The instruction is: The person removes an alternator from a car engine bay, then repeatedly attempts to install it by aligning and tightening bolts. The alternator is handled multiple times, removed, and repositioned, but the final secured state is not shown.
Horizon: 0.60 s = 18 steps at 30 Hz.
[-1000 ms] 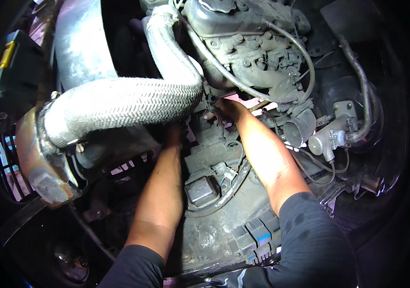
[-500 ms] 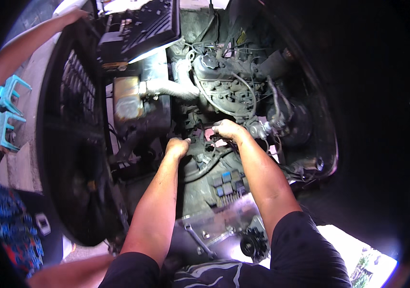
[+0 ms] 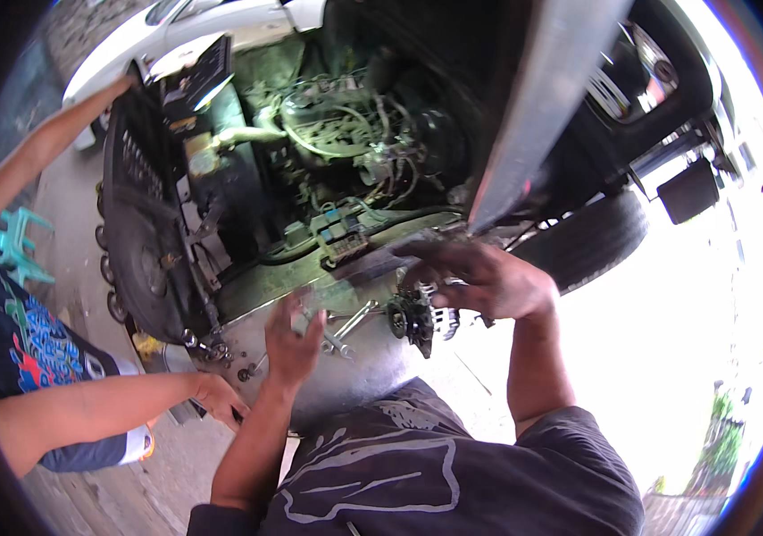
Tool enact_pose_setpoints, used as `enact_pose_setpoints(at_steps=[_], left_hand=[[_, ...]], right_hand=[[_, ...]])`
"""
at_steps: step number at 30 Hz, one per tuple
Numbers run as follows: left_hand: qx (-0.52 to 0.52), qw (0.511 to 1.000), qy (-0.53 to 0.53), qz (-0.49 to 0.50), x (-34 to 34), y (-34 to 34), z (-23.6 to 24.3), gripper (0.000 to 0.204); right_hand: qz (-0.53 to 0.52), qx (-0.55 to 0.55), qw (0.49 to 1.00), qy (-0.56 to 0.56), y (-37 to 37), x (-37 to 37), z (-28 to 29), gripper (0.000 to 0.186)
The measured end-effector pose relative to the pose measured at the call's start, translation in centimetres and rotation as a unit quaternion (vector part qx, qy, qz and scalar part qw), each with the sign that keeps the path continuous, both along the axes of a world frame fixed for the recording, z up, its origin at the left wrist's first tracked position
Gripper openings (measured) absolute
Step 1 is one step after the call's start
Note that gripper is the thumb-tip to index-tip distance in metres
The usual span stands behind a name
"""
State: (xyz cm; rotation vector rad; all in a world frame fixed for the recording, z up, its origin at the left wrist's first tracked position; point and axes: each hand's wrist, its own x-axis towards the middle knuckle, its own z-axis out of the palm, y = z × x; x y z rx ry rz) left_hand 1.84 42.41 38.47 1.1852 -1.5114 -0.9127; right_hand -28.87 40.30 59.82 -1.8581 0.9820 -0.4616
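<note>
Our left hand (image 3: 295, 347): fingers spread, near shiny wrenches (image 3: 352, 327) | Our right hand (image 3: 493, 281): fingers loosely open, by the round engine part (image 3: 412, 320); we can't tell if they touch | Both hands: apart | Part: right end of grey metal ledge (image 3: 350, 375)

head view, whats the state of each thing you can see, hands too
Left hand: open, raised, nothing visible held
Right hand: open, fingers spread near the alternator; contact unclear
Alternator: out of the engine bay, by the metal panel
Wrenches: lying loose on the panel
Engine: exposed, uncovered
Co-worker's lower hand: lowered near the panel's left end; grip unclear
</note>
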Motion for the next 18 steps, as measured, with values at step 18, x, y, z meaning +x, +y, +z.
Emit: enact_pose_setpoints(at_steps=[18], left_hand=[[0.213, 0.970, -0.054, -0.103, -16.5, -5.4, -5.7, 0.069]], right_hand=[[-0.333, 0.298, 0.846, -0.289, 10.6, -19.0, -28.9, 0.068]])
